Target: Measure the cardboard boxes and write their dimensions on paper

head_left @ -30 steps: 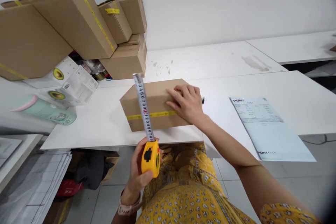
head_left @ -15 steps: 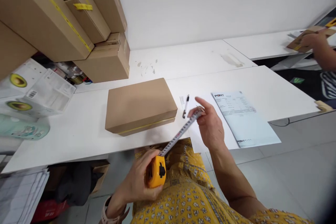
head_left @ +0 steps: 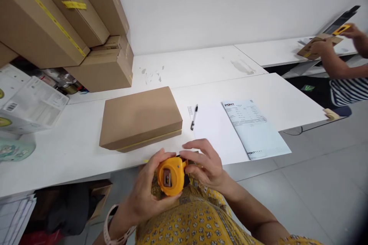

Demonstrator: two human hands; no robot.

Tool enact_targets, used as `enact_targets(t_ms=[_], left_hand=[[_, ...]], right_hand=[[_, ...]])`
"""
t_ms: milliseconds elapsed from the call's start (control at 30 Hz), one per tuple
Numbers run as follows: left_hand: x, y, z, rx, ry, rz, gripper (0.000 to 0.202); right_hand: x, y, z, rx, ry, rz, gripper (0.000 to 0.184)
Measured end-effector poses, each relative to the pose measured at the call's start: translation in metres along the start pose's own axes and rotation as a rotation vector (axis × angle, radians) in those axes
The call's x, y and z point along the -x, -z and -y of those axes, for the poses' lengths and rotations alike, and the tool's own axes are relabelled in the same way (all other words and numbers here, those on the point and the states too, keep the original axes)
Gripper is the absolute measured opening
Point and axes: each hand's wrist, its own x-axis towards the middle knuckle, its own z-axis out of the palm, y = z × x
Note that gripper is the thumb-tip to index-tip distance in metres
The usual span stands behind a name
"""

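Note:
My left hand (head_left: 146,187) is wrapped around a yellow tape measure (head_left: 175,180), above my lap at the front edge of the table. The case's broad side with a metal clip faces up, and no drawn-out blade shows. Bent fingers of my right hand (head_left: 205,164) close on the case's right side, thumb below; their exact contact is partly hidden. Just beyond both hands lies a closed brown cardboard box (head_left: 140,116), a yellow line along its front side. To its right, a pen (head_left: 194,116) rests beside white paper (head_left: 211,122).
A printed pale-blue sheet (head_left: 258,134) lies on the right of the white table (head_left: 71,138). Cardboard boxes (head_left: 100,69) are stacked at the back left, near a white carton (head_left: 43,103) and a green bottle (head_left: 17,149). At far right, a co-worker's hands (head_left: 323,48) handle a small box.
The tape blade, stretched between my hands before, is out of sight now. My right hand has come down and left to the case, which has turned in my left hand.

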Motion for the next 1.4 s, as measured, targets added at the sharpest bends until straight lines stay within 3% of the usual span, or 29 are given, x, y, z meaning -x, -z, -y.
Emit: enact_targets(t_ms=[67,133,200,267,333,433,633,767,833,900,933,967,1033,1100,1200,1267,1400], left_hand=[[-0.014,0.016,0.0,-0.144,-0.064,-0.064,0.096],[-0.031,0.032,0.007,-0.325,-0.076,-0.154,0.087],[-0.049,0.046,0.022,-0.474,-0.033,-0.232,0.07],[-0.065,0.054,0.041,-0.573,0.038,-0.256,0.055],[-0.077,0.057,0.06,-0.648,0.11,-0.267,0.049],[-0.087,0.052,0.08,-0.73,0.194,-0.302,0.051],[-0.097,0.047,0.102,-0.791,0.25,-0.357,0.05],[-0.103,0.052,0.104,-0.798,0.18,-0.407,0.054],[-0.1,0.045,0.094,-0.813,0.039,-0.519,0.056],[-0.093,0.023,0.08,-0.734,-0.204,-0.575,0.052],[-0.089,0.006,0.074,-0.642,-0.339,-0.521,0.049],[-0.085,-0.015,0.069,-0.518,-0.441,-0.373,0.045],[-0.081,-0.06,0.069,-0.359,-0.507,-0.065,0.038],[-0.083,-0.104,0.079,-0.419,-0.404,0.176,0.037],[-0.094,-0.146,0.102,-0.614,-0.131,0.401,0.046],[-0.102,-0.157,0.114,-0.676,-0.016,0.453,0.054],[-0.113,-0.156,0.123,-0.662,0.031,0.43,0.058]], right_hand=[[-0.003,0.009,-0.026,0.179,-0.001,-0.119,0.031],[-0.006,0.02,-0.07,0.402,-0.106,-0.161,0.026],[-0.008,0.029,-0.123,0.631,-0.237,0.048,0.022],[-0.01,0.034,-0.17,0.854,-0.364,0.376,0.034],[-0.013,0.034,-0.203,0.965,-0.33,0.64,0.04],[-0.016,0.027,-0.223,1.011,-0.126,0.84,0.04],[-0.019,0.019,-0.233,0.973,0.132,0.984,0.026],[-0.017,0.033,-0.241,0.868,0.124,0.868,0.025],[-0.013,0.039,-0.239,0.804,-0.035,0.661,0.017],[-0.007,0.038,-0.232,0.694,-0.31,0.326,0.013],[-0.005,0.034,-0.228,0.591,-0.465,0.146,0.015],[-0.003,0.028,-0.223,0.447,-0.612,-0.012,0.016],[0.0,0.014,-0.216,0.091,-0.84,-0.215,0.023],[0.002,0.001,-0.213,-0.223,-0.962,-0.266,0.03],[0.005,-0.012,-0.216,-0.395,-1.019,-0.248,0.036],[0.008,-0.014,-0.22,-0.371,-1.021,-0.224,0.034],[0.013,-0.015,-0.224,-0.224,-0.996,-0.15,0.025]])
